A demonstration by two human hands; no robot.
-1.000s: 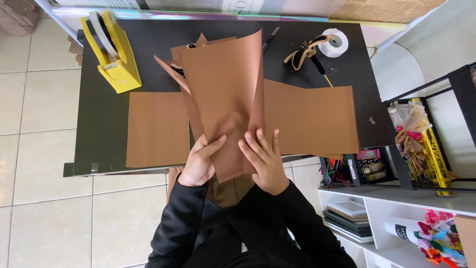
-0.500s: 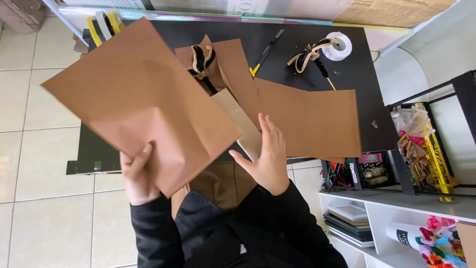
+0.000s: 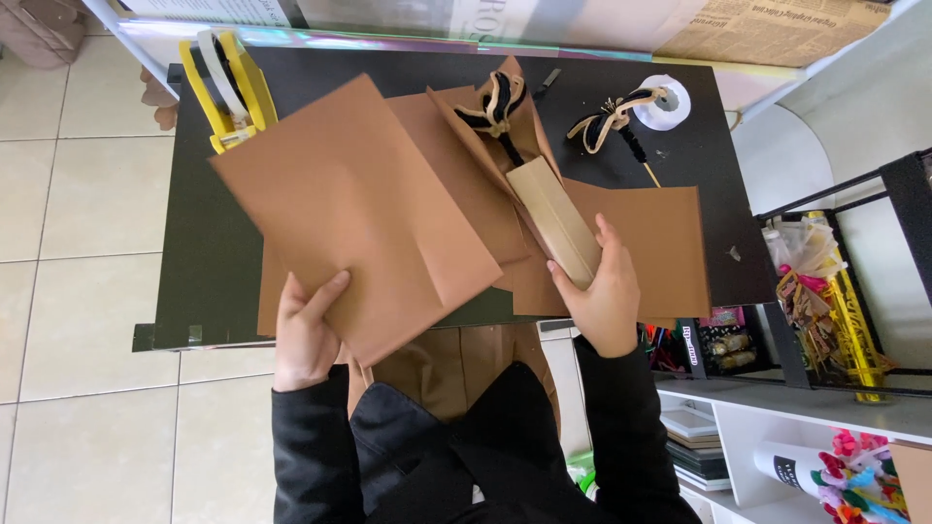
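Observation:
My left hand grips the near corner of a large brown paper sheet, held tilted over the left half of the black table. My right hand holds a long tan box that lies on more brown paper in the middle of the table. A black and cream ribbon bow sticks out at the box's far end, inside folded brown paper.
A yellow tape dispenser stands at the table's far left. A white ribbon roll and a second black and cream bow lie at the far right. White shelves with craft supplies stand to the right; tiled floor lies left.
My left hand has lifted one brown sheet off the stack and swung it to the left, uncovering the tan box and bow. My right hand now rests on the box.

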